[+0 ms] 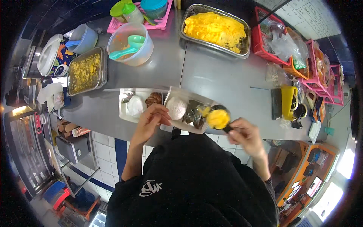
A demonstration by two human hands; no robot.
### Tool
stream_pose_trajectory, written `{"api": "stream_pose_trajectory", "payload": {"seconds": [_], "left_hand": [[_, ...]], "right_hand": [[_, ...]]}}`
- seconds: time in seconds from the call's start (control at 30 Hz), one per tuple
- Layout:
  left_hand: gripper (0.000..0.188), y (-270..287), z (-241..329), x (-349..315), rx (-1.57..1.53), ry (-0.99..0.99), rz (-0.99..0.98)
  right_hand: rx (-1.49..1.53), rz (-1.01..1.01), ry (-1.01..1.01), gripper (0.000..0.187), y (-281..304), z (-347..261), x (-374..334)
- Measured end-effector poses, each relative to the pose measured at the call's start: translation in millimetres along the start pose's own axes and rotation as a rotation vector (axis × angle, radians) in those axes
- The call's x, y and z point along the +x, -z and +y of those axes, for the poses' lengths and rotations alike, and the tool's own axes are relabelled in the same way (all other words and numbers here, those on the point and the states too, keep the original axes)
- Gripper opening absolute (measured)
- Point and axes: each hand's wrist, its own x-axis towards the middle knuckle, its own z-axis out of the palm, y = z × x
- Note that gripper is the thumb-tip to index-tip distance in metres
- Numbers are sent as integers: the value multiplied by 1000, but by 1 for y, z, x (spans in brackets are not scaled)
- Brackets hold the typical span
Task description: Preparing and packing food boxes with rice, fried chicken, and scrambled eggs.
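My right hand (246, 138) is closed around the dark handle of a scoop (228, 129). Yellow scrambled egg (218, 118) fills the scoop, which hangs at the right end of a white meal box (202, 129). Inside that box are a rounded mound of white rice (176, 108), a dark item (193, 114) that I cannot make out and a bit of yellow egg. A second box (124, 113), on the left, contains rice (135, 106) and browned meat (154, 99). Over the boxes' adjoining edges, my left hand (151, 121) has loosely bent, parted fingers and holds nothing.
A metal tray (242, 54) heaped with yellow egg stands at the back. Left of it are a clear tub (113, 41) with turquoise utensils and a container (102, 81) of yellow bits. Red and pink baskets (261, 53) with packets line the right side, near a yellow holder (288, 102).
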Motion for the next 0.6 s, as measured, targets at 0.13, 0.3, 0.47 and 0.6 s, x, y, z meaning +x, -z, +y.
{"api": "stream_pose_trajectory", "payload": {"seconds": [0.13, 0.3, 0.47, 0.6], "left_hand": [[16, 1, 1, -7, -51, -29, 221], [14, -6, 16, 4, -23, -225, 223], [18, -18, 32, 25, 5, -355, 117], [28, -37, 61, 62, -57, -347, 25]], "right_hand": [[-708, 175, 355, 17, -41, 86, 9], [-1097, 216, 465, 26, -52, 133, 13], [-788, 270, 592, 21, -41, 116, 13], [-210, 229, 208, 10, -9, 40, -1]]}}
